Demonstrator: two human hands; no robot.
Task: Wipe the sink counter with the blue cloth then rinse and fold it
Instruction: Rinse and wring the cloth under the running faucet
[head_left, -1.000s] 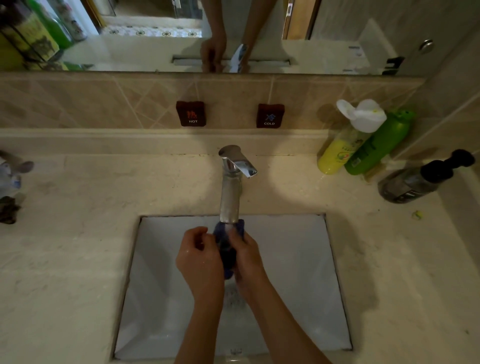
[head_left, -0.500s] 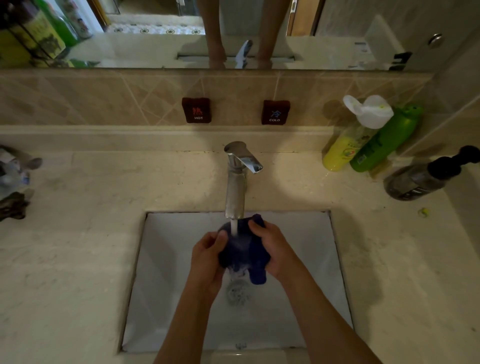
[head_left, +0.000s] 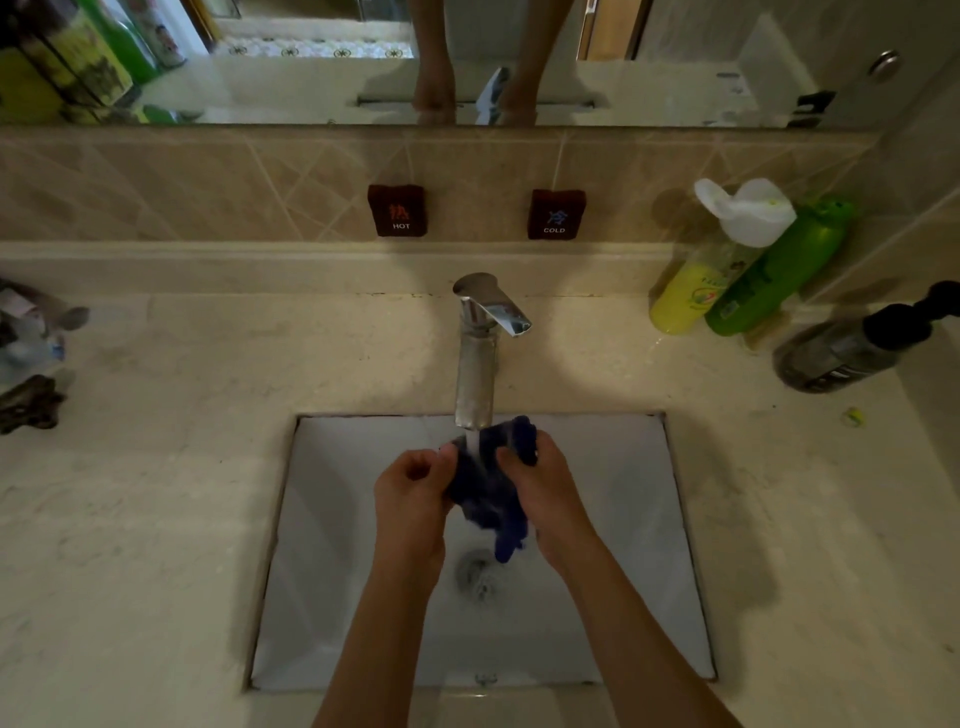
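Note:
The dark blue cloth (head_left: 488, 488) is bunched up between both hands, over the white rectangular sink (head_left: 332, 545). Water runs from the chrome faucet (head_left: 477, 358) straight onto the top of the cloth. My left hand (head_left: 413, 499) grips the cloth's left side with curled fingers. My right hand (head_left: 545, 493) holds the right side, with a fold of cloth sticking up above its fingers. A loose end of cloth hangs down toward the drain (head_left: 475, 574). The beige stone counter (head_left: 156, 493) surrounds the sink.
A yellow bottle (head_left: 685, 296), a green bottle (head_left: 774, 275) and a dark pump bottle (head_left: 852, 348) stand at the back right. Small dark items (head_left: 26, 405) lie at the counter's left edge. HOT (head_left: 397, 210) and COLD (head_left: 556, 214) tags hang on the tiled wall under the mirror.
The cloth went from a tight twisted roll between my hands to a looser bunch held under the stream. Both hands spread slightly apart; the view shifted a little.

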